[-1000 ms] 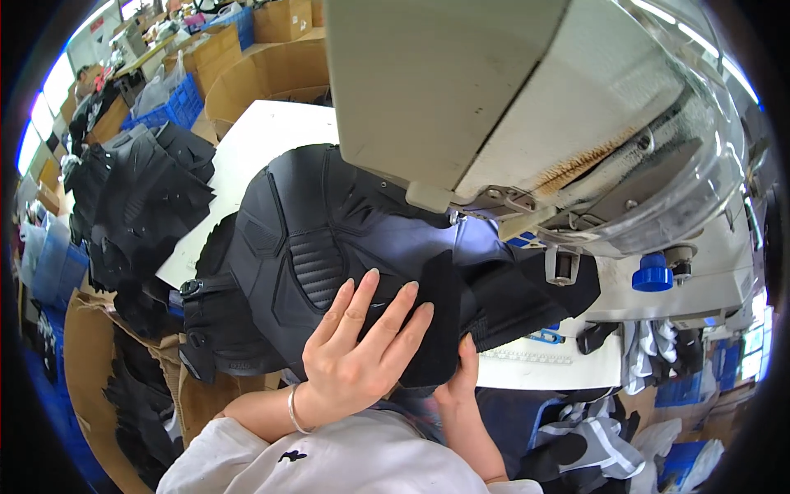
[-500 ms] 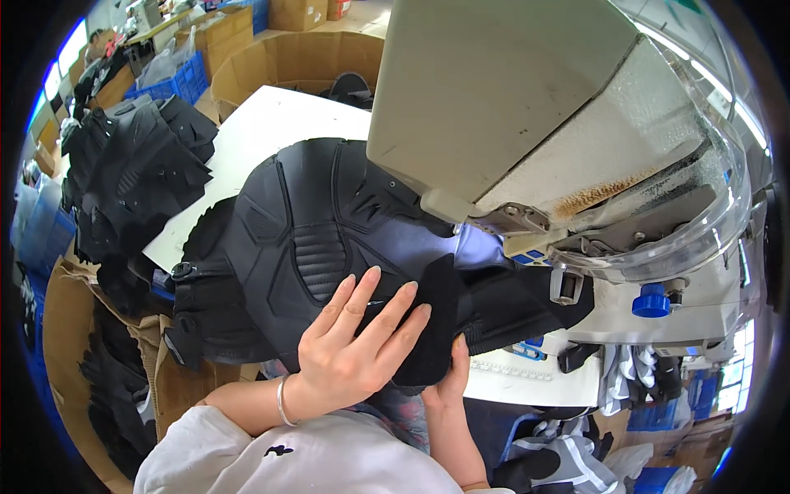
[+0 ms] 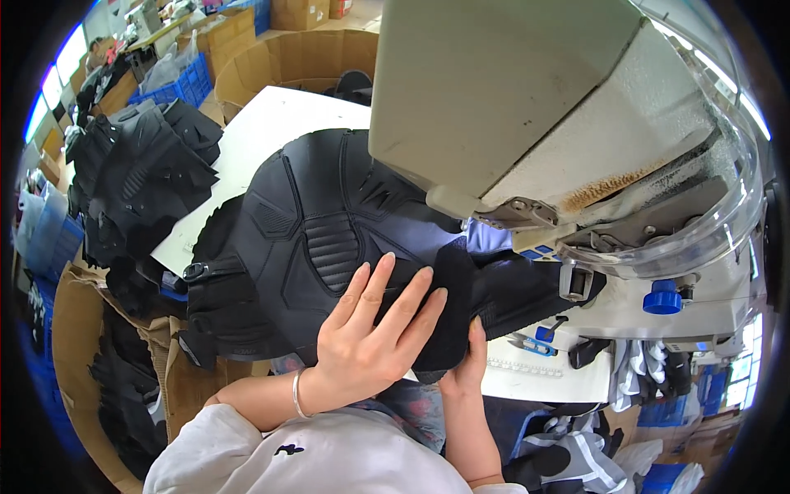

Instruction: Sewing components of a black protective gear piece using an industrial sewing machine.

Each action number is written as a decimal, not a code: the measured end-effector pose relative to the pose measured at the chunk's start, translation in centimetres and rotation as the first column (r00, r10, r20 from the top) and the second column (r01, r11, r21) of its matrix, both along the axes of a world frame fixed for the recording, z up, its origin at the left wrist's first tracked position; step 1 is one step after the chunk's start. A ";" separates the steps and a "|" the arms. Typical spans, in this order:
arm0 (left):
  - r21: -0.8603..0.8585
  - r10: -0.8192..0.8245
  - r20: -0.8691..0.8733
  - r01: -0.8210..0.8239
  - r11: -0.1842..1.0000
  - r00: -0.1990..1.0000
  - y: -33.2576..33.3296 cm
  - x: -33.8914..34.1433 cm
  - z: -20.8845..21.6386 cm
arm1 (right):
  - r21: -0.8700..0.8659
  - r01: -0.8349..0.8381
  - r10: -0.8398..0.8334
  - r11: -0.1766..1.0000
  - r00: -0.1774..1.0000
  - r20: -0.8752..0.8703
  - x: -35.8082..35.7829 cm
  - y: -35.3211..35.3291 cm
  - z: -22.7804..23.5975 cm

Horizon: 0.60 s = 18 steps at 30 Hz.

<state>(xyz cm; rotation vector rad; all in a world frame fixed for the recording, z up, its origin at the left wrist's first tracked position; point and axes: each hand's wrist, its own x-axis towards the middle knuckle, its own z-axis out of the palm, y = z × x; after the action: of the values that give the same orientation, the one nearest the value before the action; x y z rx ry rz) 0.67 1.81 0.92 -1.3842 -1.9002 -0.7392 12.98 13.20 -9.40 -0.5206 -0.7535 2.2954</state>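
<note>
4 spread fingers of our left hand (image 3: pixel 372 347) touch ribbed, panelled black fabric (image 3: pixel 288 222); we can't tell our right hand's (image 3: pixel 469 365) grip.

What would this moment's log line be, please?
left hand: spread on black fabric panel; right hand: at panel's near edge; sewing machine: over panel

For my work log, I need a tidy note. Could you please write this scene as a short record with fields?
Left hand: spread flat on a black molded piece
Right hand: at the near edge of black cloth, thumb showing; grip unclear
Machine: pale sewing machine with blue knob
Table: white, ruler at right
Left side: pile of black pieces, open cardboard box
</note>
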 end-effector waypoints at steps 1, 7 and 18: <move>-0.017 0.005 -0.014 -0.005 1.000 1.000 0.0 0.0 0.1 | -0.006 0.001 -0.001 1.000 1.000 -0.003 -0.2 -0.1 0.1; 0.288 -0.282 0.751 0.088 0.954 0.597 0.2 -2.7 2.3 | 0.063 0.149 -0.149 0.987 0.989 0.000 -1.0 -0.9 0.3; -0.045 -0.246 -0.059 0.244 0.969 0.967 -0.6 -3.0 1.6 | -0.118 0.088 -0.096 0.989 0.993 -0.071 -1.4 -1.6 1.1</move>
<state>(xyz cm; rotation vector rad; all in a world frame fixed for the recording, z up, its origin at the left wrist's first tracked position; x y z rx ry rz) -2.31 1.19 2.47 -1.6676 -1.7199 -0.7692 11.59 11.64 -8.26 -0.5056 -0.5521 2.2679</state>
